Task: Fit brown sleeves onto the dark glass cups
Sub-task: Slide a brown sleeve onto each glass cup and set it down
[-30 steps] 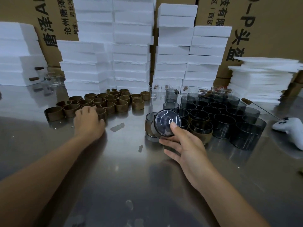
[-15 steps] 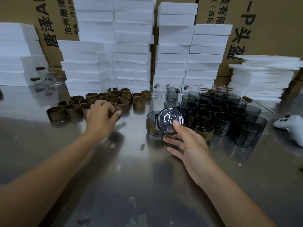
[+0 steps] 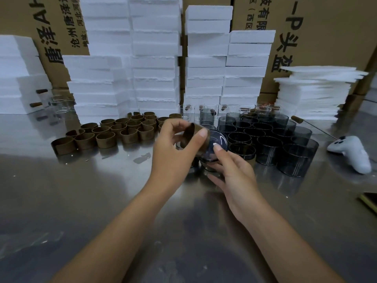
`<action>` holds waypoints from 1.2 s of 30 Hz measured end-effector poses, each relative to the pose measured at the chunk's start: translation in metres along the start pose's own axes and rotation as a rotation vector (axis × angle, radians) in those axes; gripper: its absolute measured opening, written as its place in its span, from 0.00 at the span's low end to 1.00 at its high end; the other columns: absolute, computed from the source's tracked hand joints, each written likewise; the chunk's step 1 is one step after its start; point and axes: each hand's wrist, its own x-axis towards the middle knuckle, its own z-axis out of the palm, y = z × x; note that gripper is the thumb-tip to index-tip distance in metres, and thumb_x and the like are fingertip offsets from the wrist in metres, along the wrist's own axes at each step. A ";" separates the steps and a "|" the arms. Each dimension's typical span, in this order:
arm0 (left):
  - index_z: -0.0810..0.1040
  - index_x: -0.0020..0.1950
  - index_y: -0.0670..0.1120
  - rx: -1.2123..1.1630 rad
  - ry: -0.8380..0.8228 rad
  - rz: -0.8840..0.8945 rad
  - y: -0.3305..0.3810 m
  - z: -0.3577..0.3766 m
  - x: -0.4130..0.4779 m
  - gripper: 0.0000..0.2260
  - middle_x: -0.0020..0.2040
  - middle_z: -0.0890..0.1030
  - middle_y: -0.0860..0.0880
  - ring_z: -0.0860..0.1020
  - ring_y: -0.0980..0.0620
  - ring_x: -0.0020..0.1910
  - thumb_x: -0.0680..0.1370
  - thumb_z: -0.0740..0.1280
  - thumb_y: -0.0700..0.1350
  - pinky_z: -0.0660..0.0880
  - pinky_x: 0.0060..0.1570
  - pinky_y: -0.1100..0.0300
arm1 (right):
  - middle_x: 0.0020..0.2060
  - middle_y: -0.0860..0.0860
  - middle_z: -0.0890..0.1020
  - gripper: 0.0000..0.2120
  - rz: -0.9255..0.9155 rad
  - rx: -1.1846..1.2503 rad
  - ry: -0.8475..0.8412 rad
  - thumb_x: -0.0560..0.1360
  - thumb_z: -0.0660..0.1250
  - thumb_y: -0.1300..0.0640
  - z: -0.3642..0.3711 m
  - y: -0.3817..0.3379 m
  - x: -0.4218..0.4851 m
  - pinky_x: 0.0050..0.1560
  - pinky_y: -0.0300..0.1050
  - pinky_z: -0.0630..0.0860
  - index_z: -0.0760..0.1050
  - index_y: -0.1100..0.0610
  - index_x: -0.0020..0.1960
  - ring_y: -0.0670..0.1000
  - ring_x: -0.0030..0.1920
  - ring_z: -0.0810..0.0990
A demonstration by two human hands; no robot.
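My left hand grips a brown sleeve between thumb and fingers, just above the table's middle. My right hand holds a dark glass cup tilted on its side, its round base facing me. The sleeve's edge touches the cup's base end. Several loose brown sleeves lie in a cluster to the left. Several dark glass cups stand upright in rows to the right; one at the front appears to wear a brown sleeve.
The steel table reflects light. Stacks of white foam blocks and cardboard boxes line the back. Thin foam sheets are piled at the right. A white game controller lies at the right. Clear glass cups stand far left.
My left hand lifted a sleeve from the left cluster and carried it right to the cup. My right hand kept hold of the tilted cup and raised it slightly.
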 end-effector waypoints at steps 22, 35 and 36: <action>0.62 0.75 0.48 0.168 -0.283 0.110 -0.005 0.008 -0.015 0.27 0.67 0.69 0.54 0.65 0.64 0.67 0.78 0.61 0.56 0.62 0.68 0.69 | 0.36 0.52 0.84 0.12 0.077 0.260 -0.059 0.78 0.65 0.54 0.000 -0.001 0.000 0.47 0.44 0.82 0.81 0.61 0.46 0.48 0.40 0.84; 0.70 0.64 0.51 0.026 -0.127 0.128 -0.001 0.020 -0.026 0.22 0.52 0.74 0.63 0.76 0.62 0.54 0.72 0.67 0.53 0.73 0.55 0.67 | 0.47 0.54 0.85 0.24 0.133 0.422 -0.373 0.72 0.64 0.42 0.004 -0.008 -0.010 0.38 0.42 0.80 0.77 0.57 0.60 0.50 0.47 0.85; 0.69 0.65 0.50 0.027 -0.124 0.126 -0.001 0.020 -0.026 0.23 0.53 0.74 0.62 0.76 0.62 0.55 0.72 0.67 0.54 0.73 0.56 0.66 | 0.47 0.54 0.85 0.26 0.117 0.401 -0.389 0.69 0.65 0.40 0.004 -0.008 -0.010 0.39 0.43 0.80 0.77 0.57 0.59 0.50 0.47 0.85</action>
